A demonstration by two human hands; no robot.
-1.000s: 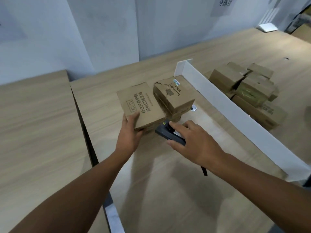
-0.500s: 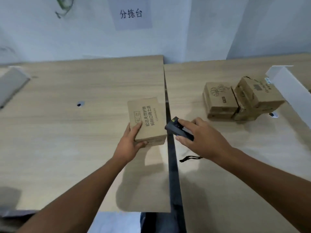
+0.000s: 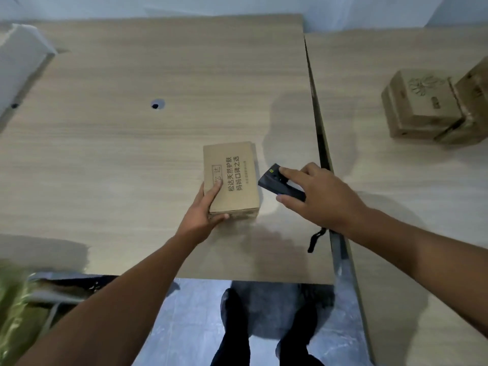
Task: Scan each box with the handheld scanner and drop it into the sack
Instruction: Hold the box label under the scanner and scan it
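Observation:
My left hand (image 3: 204,210) grips a brown cardboard box (image 3: 233,178) with printed black characters on top, held just above the left wooden table (image 3: 132,154). My right hand (image 3: 314,196) holds the black handheld scanner (image 3: 274,182) right beside the box's right edge, its head pointing toward the box. A black wrist strap (image 3: 315,239) dangles below that hand. A green sack (image 3: 15,313) shows blurred at the lower left edge.
Two more brown boxes (image 3: 422,104) sit on the right table, across a dark gap (image 3: 320,143) between the two tables. A white divider (image 3: 18,62) lies at the far left. My shoes (image 3: 264,326) stand on the grey floor below the table edge.
The view has swung left and down. My left hand carried the box from the stack on the right table across the gap, over the left table. The scanner hand followed alongside.

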